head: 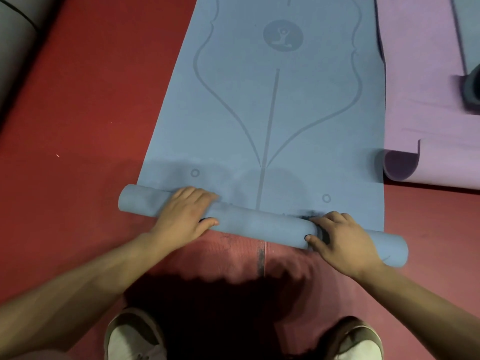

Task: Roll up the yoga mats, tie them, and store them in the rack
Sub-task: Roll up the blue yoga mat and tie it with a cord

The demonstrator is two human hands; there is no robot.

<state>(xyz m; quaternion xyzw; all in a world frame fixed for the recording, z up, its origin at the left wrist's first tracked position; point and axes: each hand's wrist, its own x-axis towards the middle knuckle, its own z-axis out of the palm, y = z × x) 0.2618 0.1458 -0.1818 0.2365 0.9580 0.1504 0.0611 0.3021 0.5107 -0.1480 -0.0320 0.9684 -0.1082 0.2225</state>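
The half-rolled mat (pixel 272 113) lies on the floor (pixel 78 126), its roll (pixel 259 226) at the near end. The left hand (pixel 184 214) holds the roll's left part and the right hand (pixel 340 240) its right part. A second mat (pixel 428 100) lies just right of the half-rolled mat, and the shoes (pixel 135 336) stand nearer than the roll.

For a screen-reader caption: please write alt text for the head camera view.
The left hand and right hand grip the rolled near end of a blue mat on a red floor, most of it lying flat ahead. A purple mat lies to its right, and two shoes show at the bottom.
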